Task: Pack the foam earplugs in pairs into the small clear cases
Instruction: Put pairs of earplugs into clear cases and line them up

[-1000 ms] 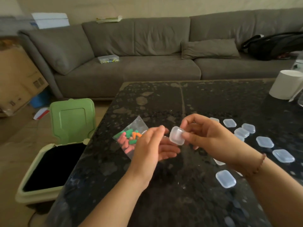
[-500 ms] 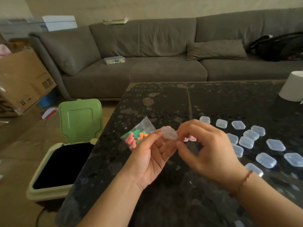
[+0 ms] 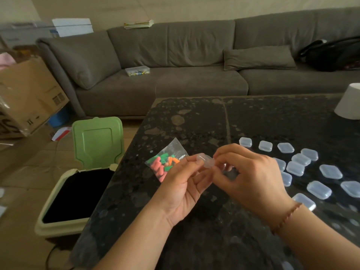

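Both hands meet above the dark stone table (image 3: 194, 117) around one small clear case (image 3: 205, 160). My left hand (image 3: 185, 184) pinches the case from the left with thumb and fingers. My right hand (image 3: 251, 174) grips its right side, fingers curled over it. Whether the case holds anything is hidden. A clear bag of pink, green and orange foam earplugs (image 3: 164, 162) lies on the table just left of my left hand. Several more closed clear cases (image 3: 296, 168) lie spread on the table to the right.
An open bin with a green lid (image 3: 97, 141) stands on the floor left of the table. A white cup (image 3: 349, 102) stands at the table's far right. A grey sofa (image 3: 175, 61) with a black bag (image 3: 335, 53) runs behind; a cardboard box (image 3: 29, 94) sits at left.
The case passed from my right hand alone to both hands, and now lies flatter between them. The view has shifted slightly left.
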